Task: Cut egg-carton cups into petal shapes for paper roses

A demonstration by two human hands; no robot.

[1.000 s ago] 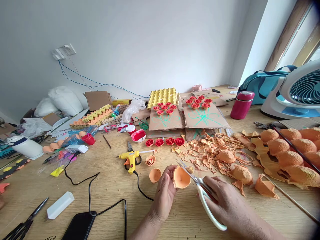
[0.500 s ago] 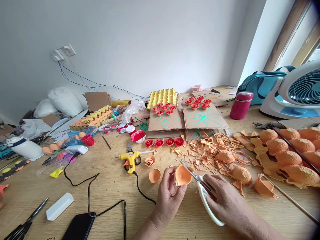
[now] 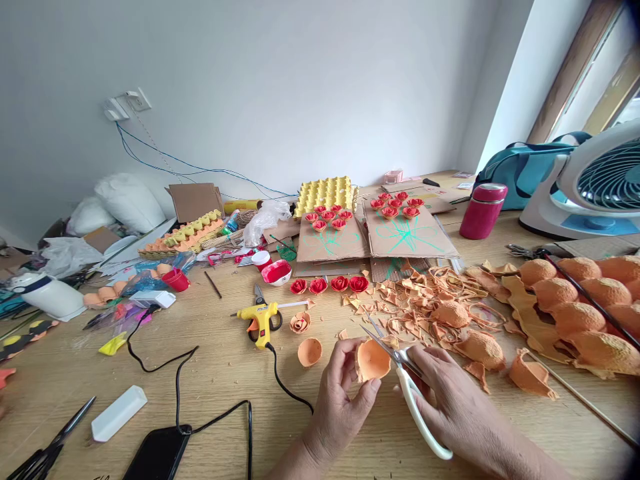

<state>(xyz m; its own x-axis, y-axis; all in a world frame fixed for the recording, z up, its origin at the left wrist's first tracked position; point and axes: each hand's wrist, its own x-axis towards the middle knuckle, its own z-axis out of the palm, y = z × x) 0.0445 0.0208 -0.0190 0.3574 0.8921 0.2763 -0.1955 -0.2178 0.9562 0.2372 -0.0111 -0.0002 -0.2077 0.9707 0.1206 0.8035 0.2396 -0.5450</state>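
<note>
My left hand grips an orange egg-carton cup, its hollow side facing me. White-handled scissors are in my right hand; their blades are slightly parted and lie at the cup's upper right rim. A second trimmed cup rests on the table to the left. Behind it sits an orange paper rose with a touch of red at its centre. Cut carton scraps are heaped beyond my hands, and an untrimmed cup lies to the right.
A yellow glue gun trails a black cord. Red roses line up before cardboard panels bearing more roses. An orange egg tray fills the right, near a fan and a red flask. Black scissors lie front left.
The cup in my left hand has shifted slightly right and down. A piece at its upper right rim is gone, and a small scrap now lies on the table behind my left hand.
</note>
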